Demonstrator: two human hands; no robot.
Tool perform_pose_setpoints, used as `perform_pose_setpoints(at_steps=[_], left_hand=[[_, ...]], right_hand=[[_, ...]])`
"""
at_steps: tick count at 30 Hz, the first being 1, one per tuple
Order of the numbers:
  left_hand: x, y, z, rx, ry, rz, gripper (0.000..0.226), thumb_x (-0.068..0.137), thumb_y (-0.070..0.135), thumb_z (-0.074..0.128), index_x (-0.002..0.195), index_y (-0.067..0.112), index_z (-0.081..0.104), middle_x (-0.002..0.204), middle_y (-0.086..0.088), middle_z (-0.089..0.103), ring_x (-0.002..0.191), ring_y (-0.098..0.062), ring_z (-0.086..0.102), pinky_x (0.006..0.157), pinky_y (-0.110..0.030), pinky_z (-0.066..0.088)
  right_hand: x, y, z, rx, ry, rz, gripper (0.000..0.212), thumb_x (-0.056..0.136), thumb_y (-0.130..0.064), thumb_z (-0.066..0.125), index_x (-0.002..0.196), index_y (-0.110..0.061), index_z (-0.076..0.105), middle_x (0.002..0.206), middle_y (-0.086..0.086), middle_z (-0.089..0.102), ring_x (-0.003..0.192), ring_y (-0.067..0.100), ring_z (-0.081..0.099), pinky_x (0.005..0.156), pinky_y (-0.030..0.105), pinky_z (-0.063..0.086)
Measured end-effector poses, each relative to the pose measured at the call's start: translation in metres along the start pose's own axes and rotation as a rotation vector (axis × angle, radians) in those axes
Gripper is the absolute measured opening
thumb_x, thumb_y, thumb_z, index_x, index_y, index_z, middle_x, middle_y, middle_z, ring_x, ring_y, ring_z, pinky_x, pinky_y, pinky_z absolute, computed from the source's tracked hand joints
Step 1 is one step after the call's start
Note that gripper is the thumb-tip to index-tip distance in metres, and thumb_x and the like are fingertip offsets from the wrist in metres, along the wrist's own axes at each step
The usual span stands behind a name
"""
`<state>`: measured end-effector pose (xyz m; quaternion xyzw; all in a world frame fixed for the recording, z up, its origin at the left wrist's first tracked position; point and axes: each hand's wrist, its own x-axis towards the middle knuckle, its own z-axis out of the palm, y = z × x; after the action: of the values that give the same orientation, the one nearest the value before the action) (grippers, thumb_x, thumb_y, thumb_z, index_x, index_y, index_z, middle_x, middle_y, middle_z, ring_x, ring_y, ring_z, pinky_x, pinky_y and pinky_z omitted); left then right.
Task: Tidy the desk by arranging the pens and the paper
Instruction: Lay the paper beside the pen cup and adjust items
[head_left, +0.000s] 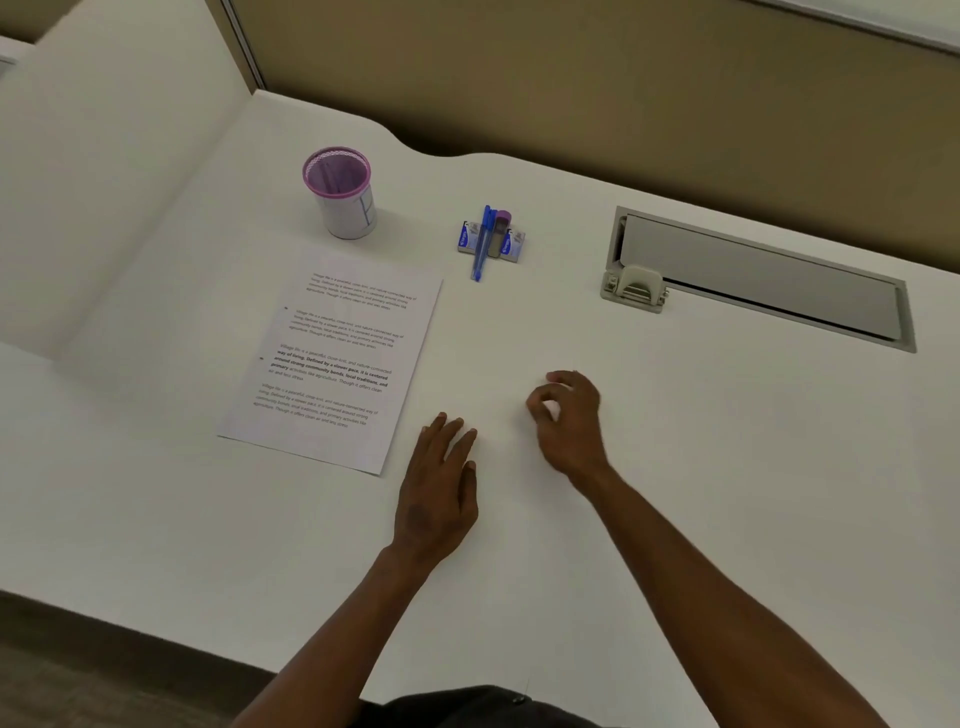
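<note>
A printed sheet of paper (332, 358) lies on the white desk (675, 467), left of centre. Behind it stands a mesh pen cup with a purple rim (340, 193); I see no pens standing out of it. A blue pen (482, 244) and a grey marker with a purple cap (500, 234) lie across a small blue and white box (491, 244) at the desk's middle back. My left hand (439, 493) rests flat on the desk, fingers straight, just right of the paper's near corner. My right hand (566, 415) hovers over bare desk with fingers loosely curled, holding nothing.
A grey cable hatch with a hinged lid (758, 280) is set into the desk at the back right. A white partition panel (119, 171) stands along the left side. A tan wall runs behind the desk's curved back edge.
</note>
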<state>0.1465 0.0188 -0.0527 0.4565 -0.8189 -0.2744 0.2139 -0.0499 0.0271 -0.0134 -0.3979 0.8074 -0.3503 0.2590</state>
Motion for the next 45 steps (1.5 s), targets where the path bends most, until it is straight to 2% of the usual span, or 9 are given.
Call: perform_pose_setpoints(at_steps=[5, 10, 22, 27, 31, 35, 39, 42, 45], left_hand=[[0.012, 0.008, 0.000, 0.043, 0.034, 0.022, 0.026, 0.090, 0.022, 0.066, 0.113, 0.014, 0.070, 0.112, -0.002, 0.065, 0.117, -0.024, 0.054, 0.099, -0.039, 0.046], [0.032, 0.022, 0.003, 0.107, -0.031, 0.064, 0.017, 0.086, 0.026, 0.070, 0.101, 0.018, 0.075, 0.096, 0.004, 0.067, 0.099, -0.020, 0.057, 0.085, -0.033, 0.045], [0.056, 0.039, -0.002, 0.284, -0.213, 0.068, 0.015, 0.086, 0.017, 0.060, 0.089, 0.023, 0.073, 0.089, 0.008, 0.066, 0.088, -0.018, 0.052, 0.077, -0.028, 0.029], [0.060, 0.056, 0.004, 0.524, -0.341, 0.119, 0.014, 0.069, 0.005, 0.063, 0.082, 0.010, 0.060, 0.083, -0.007, 0.058, 0.079, -0.025, 0.054, 0.080, -0.038, 0.041], [0.061, 0.056, 0.009, 0.561, -0.329, 0.176, 0.007, 0.078, 0.008, 0.066, 0.084, 0.010, 0.064, 0.079, -0.006, 0.061, 0.073, -0.021, 0.057, 0.075, -0.035, 0.050], [0.080, 0.041, -0.002, 0.389, -0.255, 0.035, 0.022, 0.086, 0.005, 0.048, 0.108, 0.007, 0.054, 0.102, -0.010, 0.056, 0.089, -0.024, 0.052, 0.083, -0.034, 0.042], [0.131, 0.034, -0.062, -0.139, 0.026, -0.281, 0.020, 0.080, -0.005, 0.049, 0.084, 0.014, 0.052, 0.081, 0.001, 0.052, 0.072, -0.015, 0.048, 0.062, -0.018, 0.035], [0.188, 0.022, -0.121, -0.501, 0.147, -0.576, 0.018, 0.096, 0.014, 0.046, 0.084, 0.022, 0.057, 0.083, 0.005, 0.059, 0.079, -0.012, 0.058, 0.065, -0.021, 0.043], [0.240, 0.003, -0.169, -0.644, 0.231, -0.613, 0.016, 0.099, 0.025, 0.047, 0.089, 0.024, 0.059, 0.091, -0.001, 0.063, 0.084, -0.017, 0.061, 0.068, -0.026, 0.049]], right_hand=[[-0.006, -0.004, -0.033, 0.438, -0.028, 0.327, 0.005, 0.093, -0.014, 0.064, 0.093, -0.016, 0.069, 0.124, 0.001, 0.064, 0.112, 0.012, 0.057, 0.087, 0.022, 0.041], [-0.013, -0.008, -0.044, 0.626, -0.053, 0.472, 0.008, 0.094, -0.016, 0.064, 0.097, -0.020, 0.070, 0.107, -0.010, 0.068, 0.104, 0.004, 0.058, 0.096, 0.027, 0.039], [-0.018, -0.012, -0.031, 0.734, -0.075, 0.502, 0.012, 0.094, -0.013, 0.062, 0.095, -0.021, 0.071, 0.100, -0.011, 0.071, 0.098, 0.004, 0.062, 0.097, 0.031, 0.044], [-0.012, -0.015, -0.028, 0.723, -0.077, 0.495, 0.012, 0.095, -0.014, 0.061, 0.098, -0.020, 0.071, 0.107, -0.007, 0.071, 0.102, 0.008, 0.062, 0.100, 0.035, 0.046], [0.002, -0.028, -0.022, 0.717, -0.098, 0.483, 0.015, 0.097, -0.011, 0.057, 0.104, -0.017, 0.070, 0.115, -0.001, 0.068, 0.106, 0.012, 0.061, 0.105, 0.041, 0.045], [0.030, -0.055, -0.013, 0.752, -0.139, 0.455, 0.017, 0.099, -0.009, 0.054, 0.105, -0.016, 0.068, 0.124, 0.005, 0.066, 0.115, 0.019, 0.058, 0.107, 0.045, 0.044], [0.071, -0.104, 0.005, 0.836, -0.218, 0.387, 0.013, 0.097, -0.011, 0.057, 0.098, -0.017, 0.069, 0.117, 0.003, 0.069, 0.118, 0.020, 0.058, 0.097, 0.041, 0.048], [0.111, -0.155, 0.027, 0.845, -0.283, 0.328, 0.009, 0.095, -0.013, 0.060, 0.097, -0.016, 0.069, 0.116, 0.004, 0.070, 0.117, 0.021, 0.058, 0.091, 0.040, 0.048], [0.153, -0.207, 0.050, 0.726, -0.336, 0.269, 0.015, 0.096, -0.018, 0.060, 0.108, -0.012, 0.067, 0.123, 0.006, 0.067, 0.116, 0.021, 0.058, 0.086, 0.036, 0.048]])
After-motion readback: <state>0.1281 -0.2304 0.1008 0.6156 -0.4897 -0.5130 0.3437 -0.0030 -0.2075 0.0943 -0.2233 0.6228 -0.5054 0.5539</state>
